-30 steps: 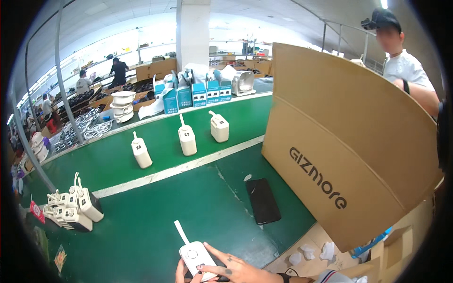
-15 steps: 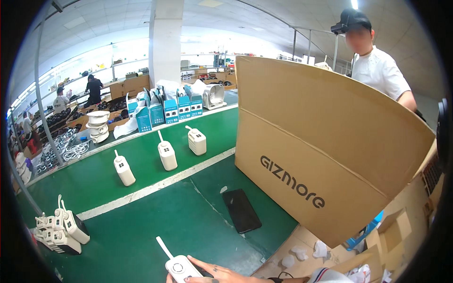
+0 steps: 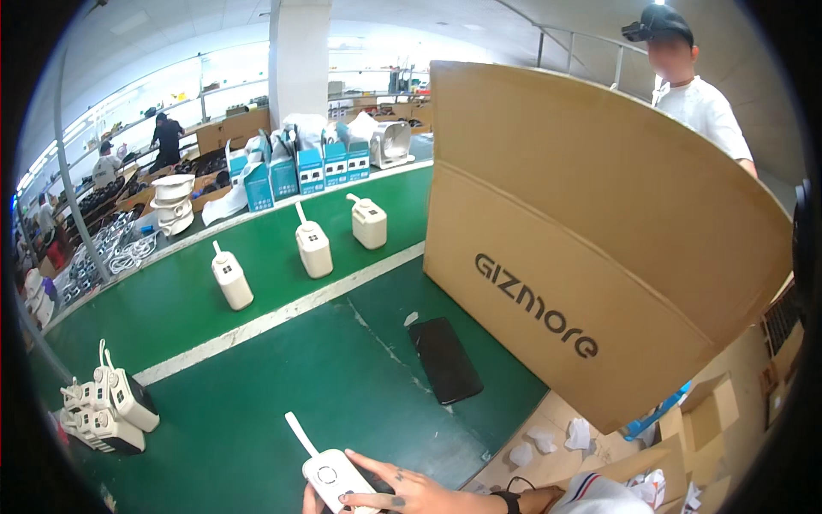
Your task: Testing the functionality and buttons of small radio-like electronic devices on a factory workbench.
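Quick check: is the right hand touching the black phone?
No, the black phone lies on the green table, apart from the right hand, whose fingers are on the white device.

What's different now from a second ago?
The view swung right, so most things sit farther left in the picture. The co-worker now shows less arm above the carton. Nothing was let go: left hand and right hand still hold the white device. The three devices beyond the pale stripe and the black phone appear unmoved.
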Motion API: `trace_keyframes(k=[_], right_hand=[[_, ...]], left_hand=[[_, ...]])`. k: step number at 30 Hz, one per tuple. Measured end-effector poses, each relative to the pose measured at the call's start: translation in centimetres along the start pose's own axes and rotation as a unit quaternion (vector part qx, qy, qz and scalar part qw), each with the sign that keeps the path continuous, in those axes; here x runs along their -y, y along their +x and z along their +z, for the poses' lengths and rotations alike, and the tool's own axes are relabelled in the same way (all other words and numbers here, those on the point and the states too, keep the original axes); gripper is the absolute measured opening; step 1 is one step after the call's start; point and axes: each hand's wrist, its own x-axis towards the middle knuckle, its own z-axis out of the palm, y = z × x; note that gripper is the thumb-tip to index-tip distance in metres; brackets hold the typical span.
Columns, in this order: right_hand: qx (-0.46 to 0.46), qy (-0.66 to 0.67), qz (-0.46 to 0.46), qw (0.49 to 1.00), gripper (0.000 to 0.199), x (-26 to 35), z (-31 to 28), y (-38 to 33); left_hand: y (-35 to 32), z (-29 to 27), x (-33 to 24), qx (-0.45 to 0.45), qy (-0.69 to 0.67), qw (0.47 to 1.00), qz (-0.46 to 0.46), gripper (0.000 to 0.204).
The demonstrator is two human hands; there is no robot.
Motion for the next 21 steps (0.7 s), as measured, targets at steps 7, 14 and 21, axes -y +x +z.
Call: trace_keyframes(k=[7, 14, 21], right_hand=[[-0.016, 0.007, 0.002, 1.0, 0.053, -0.3, -0.4, 0.2], [0.035, -0.005, 0.004, 0.999, 0.044, -0.7, 0.1, 0.2], [0.012, -0.016, 0.027, 0.999, 0.051, -1.4, -0.1, 0.9]], left_hand=[[-0.3, 0.4, 1.0, -0.007, 0.049, 0.998, 0.045, 0.053], [-0.5, 0.1, 0.2, -0.027, 0.057, 0.998, 0.003, 0.045], [0.9, 0.7, 1.1, -0.013, 0.113, 0.992, 0.056, 0.029]])
